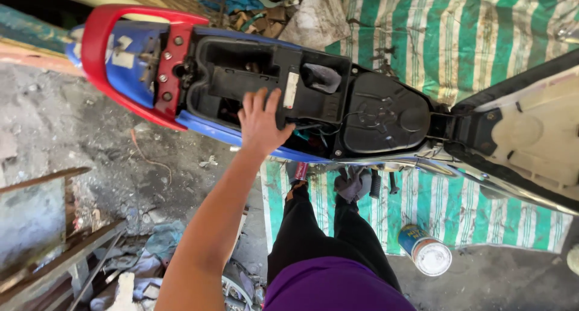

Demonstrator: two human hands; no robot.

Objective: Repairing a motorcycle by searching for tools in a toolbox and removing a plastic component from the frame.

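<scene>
My left hand (260,121) reaches up from the lower left, fingers spread, and rests on the near rim of the black under-seat compartment (235,60) of a blue and red motorbike (129,57). It holds nothing. The bike's seat (525,136) is swung open to the right, showing its pale underside. A black cover (386,113) lies between the compartment and the seat hinge. Loose wires show just right of my hand. My right hand is out of view.
A green and white striped tarp (470,39) lies under the bike. A round tin can (426,250) stands by my feet, with small dark tools (374,183) on the tarp. Wooden planks (54,257) and rubble fill the lower left.
</scene>
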